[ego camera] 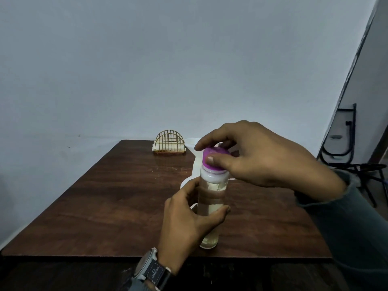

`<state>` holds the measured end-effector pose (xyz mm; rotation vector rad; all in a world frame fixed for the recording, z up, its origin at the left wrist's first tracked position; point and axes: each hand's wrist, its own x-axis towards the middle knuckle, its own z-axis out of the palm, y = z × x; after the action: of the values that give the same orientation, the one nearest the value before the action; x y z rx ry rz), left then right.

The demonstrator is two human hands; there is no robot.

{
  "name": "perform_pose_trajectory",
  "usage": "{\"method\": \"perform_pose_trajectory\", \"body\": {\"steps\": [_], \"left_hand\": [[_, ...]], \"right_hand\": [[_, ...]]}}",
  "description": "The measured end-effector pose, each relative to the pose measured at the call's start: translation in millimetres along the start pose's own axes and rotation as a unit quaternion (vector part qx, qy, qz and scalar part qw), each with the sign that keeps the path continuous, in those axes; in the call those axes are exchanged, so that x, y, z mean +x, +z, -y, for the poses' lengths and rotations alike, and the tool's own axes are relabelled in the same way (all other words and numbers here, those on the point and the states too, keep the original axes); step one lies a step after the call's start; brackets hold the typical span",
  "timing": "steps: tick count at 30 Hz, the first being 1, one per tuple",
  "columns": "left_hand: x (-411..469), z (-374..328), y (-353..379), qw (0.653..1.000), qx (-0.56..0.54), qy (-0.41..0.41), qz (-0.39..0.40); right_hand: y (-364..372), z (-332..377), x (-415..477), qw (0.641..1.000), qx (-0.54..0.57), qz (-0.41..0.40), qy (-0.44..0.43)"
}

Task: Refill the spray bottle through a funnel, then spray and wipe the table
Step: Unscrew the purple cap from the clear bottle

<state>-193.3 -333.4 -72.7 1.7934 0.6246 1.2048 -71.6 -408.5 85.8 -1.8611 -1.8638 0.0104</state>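
A clear bottle (212, 208) with pale liquid in its lower part stands near the front edge of the brown wooden table (109, 202). My left hand (186, 223) is wrapped around the bottle's body. On its white neck sits a purple cap (214, 159), pinched between the thumb and fingers of my right hand (258, 158). Behind the bottle a white object (194, 162), partly hidden, looks like a funnel on another white container; I cannot tell more.
A gold wire napkin holder (170, 142) with white napkins stands at the table's far edge against the pale wall. A folded black metal chair (344, 139) leans at the right, beyond the table's right edge.
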Motion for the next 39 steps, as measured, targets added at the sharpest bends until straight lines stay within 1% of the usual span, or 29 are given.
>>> {"method": "perform_pose_trajectory", "body": {"steps": [2,7,9,10,11,12,14,15,16,17,19,22,24,26,27,28,29,31,32,33,35,39], "left_hand": [[0,0,0,1.0,-0.004,-0.001,0.003],[0,1,1,1.0,-0.012,-0.002,-0.01],[0,2,1,1.0,-0.01,-0.002,-0.014],[0,2,1,1.0,-0.008,-0.002,-0.013],[0,3,1,1.0,-0.006,-0.001,-0.012],[0,3,2,1.0,-0.004,0.001,-0.013],[0,3,2,1.0,-0.002,0.001,-0.014],[1,3,3,1.0,-0.002,0.0,-0.014],[1,3,2,1.0,-0.003,0.001,-0.014],[0,3,2,1.0,-0.004,0.002,-0.013],[0,2,2,1.0,-0.006,0.003,-0.011],[0,1,2,1.0,-0.009,0.001,-0.011],[0,1,2,1.0,-0.008,0.001,-0.011],[0,1,2,1.0,-0.005,0.005,-0.013],[-1,1,2,1.0,-0.005,0.007,-0.015],[-1,0,2,1.0,-0.004,0.008,-0.016],[-1,0,2,1.0,-0.002,0.008,-0.016],[-1,0,2,1.0,0.0,0.004,-0.013],[-1,0,2,1.0,0.0,0.003,-0.01],[-1,0,2,1.0,0.001,0.002,-0.009],[-1,0,1,1.0,-0.001,0.0,-0.008],[-1,0,1,1.0,-0.002,0.001,-0.008]], "right_hand": [[-1,-4,0,0.998,0.041,0.049,-0.021],[3,-8,-2,0.982,0.142,0.103,-0.065],[3,-9,-5,0.974,0.181,0.119,-0.065],[4,-9,-6,0.974,0.188,0.11,-0.062],[5,-9,-6,0.978,0.183,0.082,-0.059],[6,-8,-5,0.985,0.159,0.036,-0.052],[7,-6,-4,0.995,0.078,-0.066,-0.017],[7,-4,-4,0.994,0.027,-0.101,-0.003],[9,-2,-3,0.993,-0.024,-0.114,0.005],[10,1,-2,0.992,-0.064,-0.109,0.009],[13,3,-2,0.992,-0.1,-0.083,0.005],[6,4,-4,0.997,-0.064,-0.03,0.009],[-1,2,-5,0.999,0.0,0.037,0.004],[-6,0,-7,0.989,0.098,0.106,-0.018],[-7,0,-8,0.984,0.128,0.124,-0.022],[-7,0,-8,0.984,0.131,0.118,-0.025],[-6,-1,-7,0.989,0.114,0.085,-0.027],[-4,0,-5,0.999,0.046,-0.003,-0.013],[-2,1,-4,0.999,0.017,-0.029,-0.003],[0,1,-4,0.999,-0.005,-0.041,0.001],[4,0,-2,0.999,-0.03,-0.041,0.0],[1,-2,-2,0.999,-0.003,-0.041,0.009]]}}
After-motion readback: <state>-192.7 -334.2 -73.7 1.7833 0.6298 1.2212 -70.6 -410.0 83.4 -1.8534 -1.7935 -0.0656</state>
